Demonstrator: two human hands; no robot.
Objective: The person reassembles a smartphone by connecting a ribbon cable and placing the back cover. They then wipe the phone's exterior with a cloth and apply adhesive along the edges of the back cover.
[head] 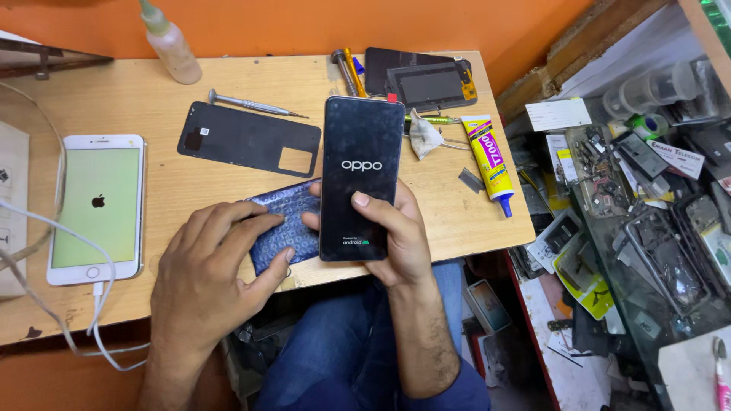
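A wooden table (190, 175) stands against an orange wall; above its front edge the right hand (396, 236) grips a black phone (360, 179) upright, thumb on the screen; just left of the phone, the left hand (209, 278) presses spread fingers on a patterned blue case (285, 221); far left lies a white phone (97, 207).

Wood table (183, 164) w/ white phone (97, 207), screwdriver (251, 103)

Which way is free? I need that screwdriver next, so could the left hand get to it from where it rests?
Probably yes: the left hand rests on the patterned phone case; only the flat black back cover lies before the screwdriver.
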